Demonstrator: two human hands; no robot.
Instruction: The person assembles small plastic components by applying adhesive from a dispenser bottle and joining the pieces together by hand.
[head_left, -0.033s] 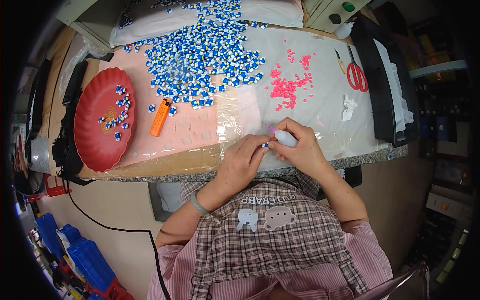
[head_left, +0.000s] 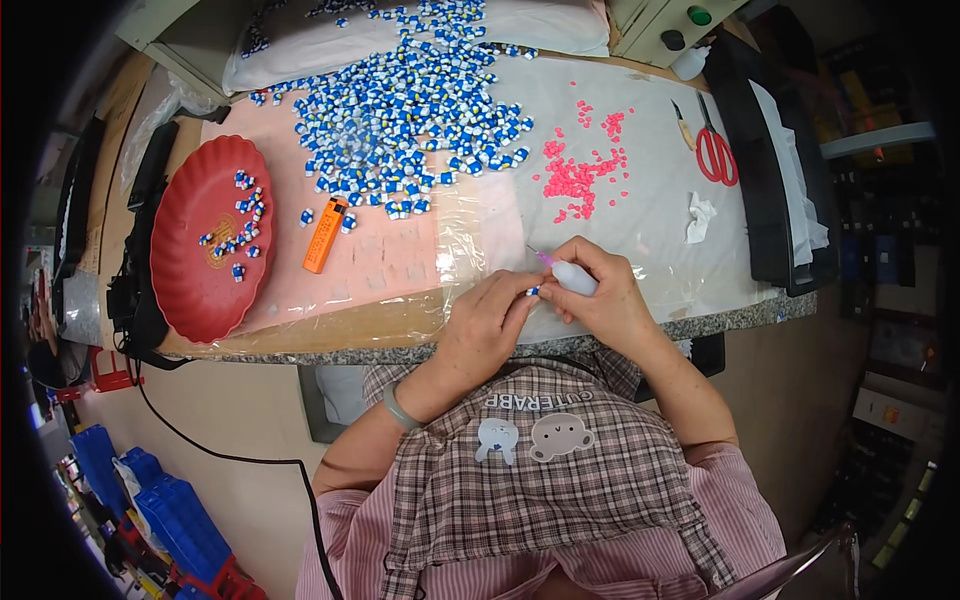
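Note:
Near the table's front edge, my left hand [head_left: 482,322] pinches a small blue-and-white figurine [head_left: 532,292] between thumb and fingertips. My right hand [head_left: 615,305] is closed around a small white squeeze bottle [head_left: 574,279] with a pink-based needle tip pointing up and left, away from the figurine. The fingertips of both hands meet at the figurine. Beyond them lies a large heap of similar blue-and-white figurines [head_left: 390,130]. Small pink pieces [head_left: 575,180] are scattered ahead of my right hand.
A red scalloped dish [head_left: 185,270] with several figurines stands at the left, an orange lighter [head_left: 323,238] beside it. At the right lie red-handled scissors [head_left: 716,158], a wooden-handled pointed tool [head_left: 686,130], a crumpled tissue [head_left: 699,217] and a black tray [head_left: 765,200].

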